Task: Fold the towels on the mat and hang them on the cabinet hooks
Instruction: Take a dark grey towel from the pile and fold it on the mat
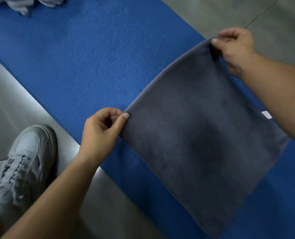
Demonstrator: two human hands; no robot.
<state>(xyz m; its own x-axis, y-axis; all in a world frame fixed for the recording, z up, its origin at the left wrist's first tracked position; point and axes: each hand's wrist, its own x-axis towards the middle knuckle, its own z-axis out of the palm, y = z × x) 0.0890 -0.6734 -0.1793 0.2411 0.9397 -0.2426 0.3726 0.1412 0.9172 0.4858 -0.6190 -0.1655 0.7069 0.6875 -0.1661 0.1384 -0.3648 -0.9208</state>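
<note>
View: head camera, looking down.
Left hand (pixel 102 133): nearest the camera with its forearm, coming in from 7 o'clock. The thumb and forefinger pinch one corner of the towel and the other fingers are curled in.
Right hand (pixel 236 49): at 2 o'clock, with its forearm entering from 4 o'clock. The thumb and fingers are clamped on the other corner of the same edge.
Towel (pixel 195 144): one, dark grey-blue, spread between the two hands. It runs from the centre toward 5 o'clock above the mat. Whether its lower edge touches the mat cannot be told.
White tag (pixel 266 115): one, on the towel's side edge at 3 o'clock, just beside the right forearm.
Mat (pixel 91 57): one, blue and ribbed, lying on the floor from 11 o'clock to 5 o'clock.
Heap of pale grey cloth (pixel 22 4): one, on the mat at 11 o'clock, cut off by the frame. The number of pieces cannot be told.
Shoe (pixel 22 166): one, pale grey and laced, at 8 o'clock on the floor beside the mat.
Floor (pixel 14 100): grey, showing on both sides of the mat.
</note>
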